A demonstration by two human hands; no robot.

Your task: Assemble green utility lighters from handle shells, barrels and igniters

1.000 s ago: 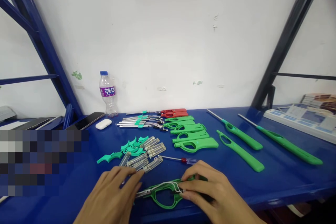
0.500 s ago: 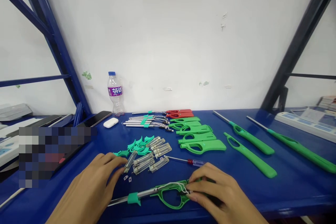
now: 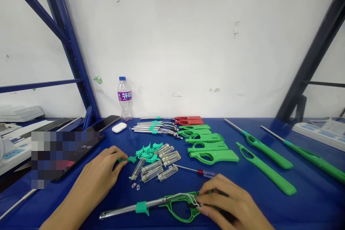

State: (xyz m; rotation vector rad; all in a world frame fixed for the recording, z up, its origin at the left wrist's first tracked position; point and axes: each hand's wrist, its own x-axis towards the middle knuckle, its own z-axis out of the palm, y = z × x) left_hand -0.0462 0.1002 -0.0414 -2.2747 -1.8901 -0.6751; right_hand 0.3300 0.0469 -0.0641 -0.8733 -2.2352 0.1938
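On the desk, close in front of me, lies an opened green gas lighter (image 3: 183, 219), with a metal tube (image 3: 121, 211), a teal trigger (image 3: 141, 207) on the tube and white wires (image 3: 185, 194) along its grip. My right hand (image 3: 226, 201) is closed at the grip, thumb and fingertips pinching where the wires end; its palm hides the grip's rear. My left hand (image 3: 107, 163) is at the left edge of the teal trigger pile (image 3: 148, 152), thumb and forefinger closed around a single teal trigger (image 3: 131, 159), partly covered by the fingers.
Several clear fuel tanks (image 3: 152, 168) lie beside the triggers, with a screwdriver (image 3: 203, 173) to their right. Behind are tube assemblies (image 3: 145, 128) and green handle shells (image 3: 218, 156). Lighters (image 3: 269, 152) lie right. A bottle (image 3: 124, 100), white case (image 3: 119, 127) and phone (image 3: 83, 151) are left.
My left hand has moved from beside a clear fuel tank to a teal trigger left of the pile. My right hand stays on the lighter. The view has shifted slightly left.
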